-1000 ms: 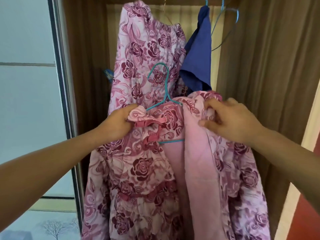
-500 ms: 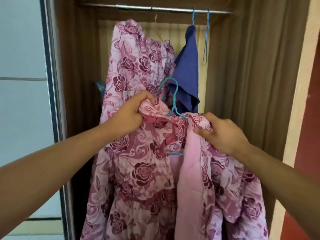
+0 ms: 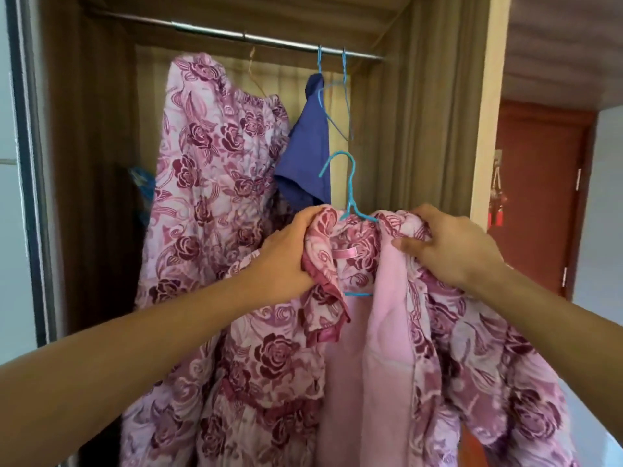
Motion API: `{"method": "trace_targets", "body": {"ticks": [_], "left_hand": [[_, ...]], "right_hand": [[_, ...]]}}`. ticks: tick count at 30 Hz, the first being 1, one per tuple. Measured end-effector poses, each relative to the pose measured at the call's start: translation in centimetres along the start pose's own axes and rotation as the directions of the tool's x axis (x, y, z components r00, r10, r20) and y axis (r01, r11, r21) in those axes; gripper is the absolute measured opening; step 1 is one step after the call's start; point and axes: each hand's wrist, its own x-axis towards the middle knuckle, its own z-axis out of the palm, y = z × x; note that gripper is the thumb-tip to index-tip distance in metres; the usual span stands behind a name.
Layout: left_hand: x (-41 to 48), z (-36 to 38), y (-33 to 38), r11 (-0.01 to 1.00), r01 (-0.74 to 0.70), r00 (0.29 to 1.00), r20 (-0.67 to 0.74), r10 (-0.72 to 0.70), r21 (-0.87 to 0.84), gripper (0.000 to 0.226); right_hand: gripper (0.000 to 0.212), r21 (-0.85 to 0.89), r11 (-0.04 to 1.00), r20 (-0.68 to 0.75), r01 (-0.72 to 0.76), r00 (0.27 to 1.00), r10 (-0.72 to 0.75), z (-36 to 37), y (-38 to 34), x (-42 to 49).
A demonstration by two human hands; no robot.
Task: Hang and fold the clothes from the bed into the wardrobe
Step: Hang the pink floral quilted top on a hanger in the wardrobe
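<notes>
Gripping the pink rose-print jacket [image 3: 279,358] at one shoulder, the left hand [image 3: 286,261] has its fingers curled tight round bunched fabric beside the collar, while the right hand [image 3: 451,247] clutches the other shoulder, thumb pressed on the pale pink lining. The jacket sits on a blue wire hanger [image 3: 350,197] whose hook rises free between the two hands, below the metal rail [image 3: 236,35] and not touching it. All of this is held up in front of an open wardrobe [image 3: 421,129] with brown wood-grain sides and a paler striped back panel, the rail running across near its top. On the rail hangs a second rose-print garment [image 3: 215,156] to the left, with a dark blue garment [image 3: 310,156] just beside it and an empty blue hanger [image 3: 344,92] next along. Something small and blue [image 3: 141,180] shows deep in the shadow at the left; what it is cannot be told. A dark sliding-door frame [image 3: 27,163] edges the wardrobe on the left. To the right, past the cream wardrobe edge, stands a red-brown door [image 3: 539,197] with red tassels [image 3: 497,210] hanging at its near side
</notes>
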Motion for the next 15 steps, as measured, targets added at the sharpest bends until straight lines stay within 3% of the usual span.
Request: {"method": "trace_targets", "body": {"ticks": [5,10,15], "left_hand": [[1.0,3.8,5.1,0.991,0.084,0.994,0.057,-0.09,0.108,0.095],[2.5,7.6,8.8,0.995,0.072,0.989,0.132,-0.062,-0.075,0.096],[4.0,9.1,12.0,0.928,0.126,0.989,0.112,-0.093,-0.351,0.088]], "right_hand": [[0.048,-0.132,0.986,-0.013,-0.098,0.995,0.097,-3.1,1.8,-2.7],[0.046,-0.215,0.96,0.001,-0.179,0.983,0.184,-6.6,2.2,-5.0],[0.049,-0.33,0.923,-0.039,-0.199,0.98,0.197,-10.4,1.8,-5.5]]}}
